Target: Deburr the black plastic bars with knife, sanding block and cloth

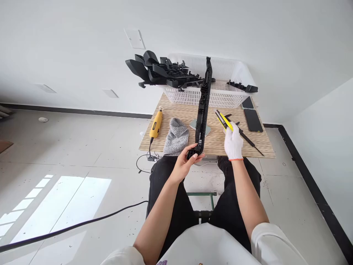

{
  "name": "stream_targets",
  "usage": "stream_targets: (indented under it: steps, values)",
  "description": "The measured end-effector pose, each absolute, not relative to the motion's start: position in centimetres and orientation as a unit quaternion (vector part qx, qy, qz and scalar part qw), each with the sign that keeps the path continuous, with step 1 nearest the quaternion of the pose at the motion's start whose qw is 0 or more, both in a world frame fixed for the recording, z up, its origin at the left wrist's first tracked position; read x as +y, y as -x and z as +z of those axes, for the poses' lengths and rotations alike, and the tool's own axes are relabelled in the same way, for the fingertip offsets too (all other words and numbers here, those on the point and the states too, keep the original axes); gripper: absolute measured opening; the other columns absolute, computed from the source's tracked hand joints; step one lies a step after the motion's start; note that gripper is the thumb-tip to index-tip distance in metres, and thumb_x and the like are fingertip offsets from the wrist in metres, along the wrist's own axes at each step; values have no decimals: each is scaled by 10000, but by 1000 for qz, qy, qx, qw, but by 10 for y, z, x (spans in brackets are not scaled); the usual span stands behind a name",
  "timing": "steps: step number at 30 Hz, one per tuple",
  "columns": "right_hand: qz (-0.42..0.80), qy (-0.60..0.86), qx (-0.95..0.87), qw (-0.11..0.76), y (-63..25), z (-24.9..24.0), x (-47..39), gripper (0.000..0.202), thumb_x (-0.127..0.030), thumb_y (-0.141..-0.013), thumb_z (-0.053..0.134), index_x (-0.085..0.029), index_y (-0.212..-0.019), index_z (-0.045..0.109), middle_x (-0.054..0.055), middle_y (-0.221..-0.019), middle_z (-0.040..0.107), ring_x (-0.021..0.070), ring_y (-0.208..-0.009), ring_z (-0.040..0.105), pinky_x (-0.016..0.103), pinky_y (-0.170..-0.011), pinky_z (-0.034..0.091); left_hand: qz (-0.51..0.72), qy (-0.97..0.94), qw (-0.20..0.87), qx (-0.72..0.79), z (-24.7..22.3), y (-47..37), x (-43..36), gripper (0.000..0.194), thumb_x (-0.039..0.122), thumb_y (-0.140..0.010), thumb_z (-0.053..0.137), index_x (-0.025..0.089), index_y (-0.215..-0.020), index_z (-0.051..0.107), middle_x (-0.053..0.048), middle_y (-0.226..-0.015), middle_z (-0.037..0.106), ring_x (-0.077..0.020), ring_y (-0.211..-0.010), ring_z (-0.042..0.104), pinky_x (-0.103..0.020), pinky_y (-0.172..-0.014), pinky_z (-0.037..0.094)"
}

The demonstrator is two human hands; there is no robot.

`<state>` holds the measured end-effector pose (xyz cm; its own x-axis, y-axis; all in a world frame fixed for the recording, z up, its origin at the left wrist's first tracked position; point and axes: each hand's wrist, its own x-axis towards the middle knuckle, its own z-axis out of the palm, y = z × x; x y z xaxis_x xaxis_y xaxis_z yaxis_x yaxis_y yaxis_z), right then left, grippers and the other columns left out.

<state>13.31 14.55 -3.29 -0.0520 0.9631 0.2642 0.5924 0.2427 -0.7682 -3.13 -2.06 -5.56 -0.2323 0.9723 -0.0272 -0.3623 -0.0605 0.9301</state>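
Observation:
My bare left hand [185, 164] grips the lower end of a long black plastic trim part [203, 106]. The part stands up at a slight tilt in front of the basket, its ribbed, clipped side towards me. In my right hand [233, 141], which wears a white knit glove with an orange cuff, is a yellow utility knife [224, 120]. The knife points up and left, apart from the black part; whether its blade is out I cannot tell. Beside the gloved hand lies a black caliper [246, 138], partly hidden by it.
A white plastic basket [228, 99] at the table's back holds several black trim parts [165, 71], many jutting out left. On the wooden table [215, 145] lie a yellow rotary tool [156, 124] with a cord, a grey cloth [176, 138] and two phones [253, 120] at right.

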Motion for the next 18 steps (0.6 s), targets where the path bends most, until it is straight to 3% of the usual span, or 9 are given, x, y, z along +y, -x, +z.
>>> stream_targets:
  steps: [3, 6, 9, 13, 18]
  values:
    - [466, 456, -598, 465, -153, -36, 136, 501, -361, -888, 471, -255, -1377, 460, 72, -1117, 645, 181, -891, 649, 308, -739, 516, 648, -327, 510, 462, -53, 30, -10, 465, 462, -860, 710, 182, -1210, 585, -78, -1066, 688, -240, -926, 746, -383, -888, 609]
    - [629, 374, -477, 486, -162, -37, 134, 487, -243, -709, 556, -273, -1193, 512, 2, -962, 614, 123, -744, 624, 239, -618, 483, 651, -322, 498, 474, -45, 29, 10, 471, 539, -847, 687, 162, -1116, 600, -85, -1020, 704, -242, -846, 751, -399, -823, 621]
    - [671, 352, -409, 509, -163, -33, 133, 508, -167, -588, 562, -266, -1084, 513, -28, -896, 580, 90, -665, 577, 198, -541, 426, 645, -361, 498, 453, -32, 27, 36, 457, 535, -833, 702, 158, -1071, 604, -101, -1054, 718, -256, -919, 742, -438, -907, 588]
    - [678, 357, -410, 494, -165, -26, 125, 632, -190, -619, 594, -301, -1235, 509, -31, -837, 599, 75, -575, 506, 185, -481, 353, 620, -469, 444, 445, -17, 29, 64, 456, 382, -722, 840, 145, -1050, 629, -120, -1112, 720, -277, -1103, 681, -456, -1051, 495]
    - [667, 382, -524, 366, -169, -27, 115, 453, -334, -692, 702, -163, -1108, 653, -33, -594, 546, 52, -444, 360, 192, -422, 250, 634, -443, 432, 464, -25, 38, 68, 433, 401, -750, 800, 167, -1032, 569, -85, -1030, 708, -243, -997, 693, -429, -928, 558]
